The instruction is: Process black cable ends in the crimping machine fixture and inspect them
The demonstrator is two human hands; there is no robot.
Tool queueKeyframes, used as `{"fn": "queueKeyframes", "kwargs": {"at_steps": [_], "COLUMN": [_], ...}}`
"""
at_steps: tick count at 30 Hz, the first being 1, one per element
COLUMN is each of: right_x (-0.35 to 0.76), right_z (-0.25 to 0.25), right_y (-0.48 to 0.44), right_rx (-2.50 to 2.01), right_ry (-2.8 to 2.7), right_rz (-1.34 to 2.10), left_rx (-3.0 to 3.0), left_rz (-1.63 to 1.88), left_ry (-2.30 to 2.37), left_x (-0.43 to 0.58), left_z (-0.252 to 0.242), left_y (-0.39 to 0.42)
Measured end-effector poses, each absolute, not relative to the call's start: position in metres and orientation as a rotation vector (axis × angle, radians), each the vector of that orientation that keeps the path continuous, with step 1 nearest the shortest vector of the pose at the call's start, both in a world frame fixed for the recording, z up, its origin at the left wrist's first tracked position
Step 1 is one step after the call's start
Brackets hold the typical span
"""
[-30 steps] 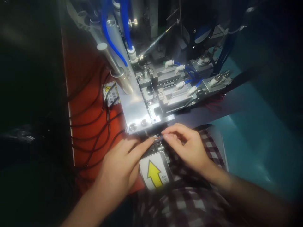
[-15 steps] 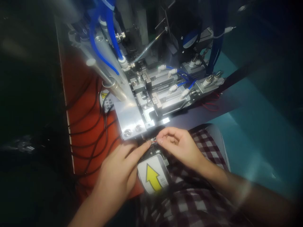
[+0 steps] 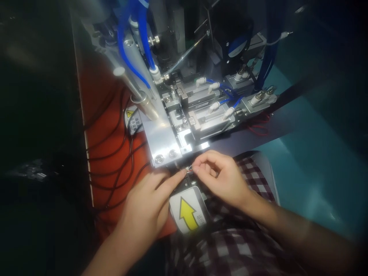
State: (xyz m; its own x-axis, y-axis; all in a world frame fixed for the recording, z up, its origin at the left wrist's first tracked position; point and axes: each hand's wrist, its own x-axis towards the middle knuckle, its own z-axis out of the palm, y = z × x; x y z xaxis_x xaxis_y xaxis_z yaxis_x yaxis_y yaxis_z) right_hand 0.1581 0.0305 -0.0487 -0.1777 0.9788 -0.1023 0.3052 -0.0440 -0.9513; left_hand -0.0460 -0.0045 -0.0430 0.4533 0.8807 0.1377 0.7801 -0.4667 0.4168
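Thin red and white wires show in a tiny stretch between my two hands, just below the front edge of a metal plate. My right hand is closed in a pinch on them, thumb against forefinger, other fingers curled. From the left, my left hand reaches in with one finger straight and its tip pressed to the same wires; its other fingers are partly hidden by the plate. Beneath the fingertips lies a small dark fixture, mostly covered. What the wires attach to is too small to tell.
Ahead stands a machine with a silver plate, air cylinders and blue hoses. Black cables cross the orange-red surface at left. A yellow-arrow label sits below my hands, close to my checked clothing.
The whole view has shifted slightly, so the machine appears a little further right. Both hands keep nearly the same pose at the wires.
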Motion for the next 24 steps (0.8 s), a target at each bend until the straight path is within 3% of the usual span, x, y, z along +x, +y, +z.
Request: {"fn": "queueKeyframes", "kwargs": {"at_steps": [15,24], "right_x": [0.1622,0.1593], "right_z": [-0.0475,-0.0506], "right_y": [0.0335,0.0291], "right_rx": [-1.158,-1.262], "right_ry": [-2.222,-1.821], "right_rz": [0.484,1.021], "left_rx": [2.414,2.414], "left_rz": [0.498,0.476], "left_ry": [1.411,1.413], "left_x": [-0.0448,-0.0443], "left_z": [-0.0425,-0.0412], "left_y": [-0.0034,-0.0032]}}
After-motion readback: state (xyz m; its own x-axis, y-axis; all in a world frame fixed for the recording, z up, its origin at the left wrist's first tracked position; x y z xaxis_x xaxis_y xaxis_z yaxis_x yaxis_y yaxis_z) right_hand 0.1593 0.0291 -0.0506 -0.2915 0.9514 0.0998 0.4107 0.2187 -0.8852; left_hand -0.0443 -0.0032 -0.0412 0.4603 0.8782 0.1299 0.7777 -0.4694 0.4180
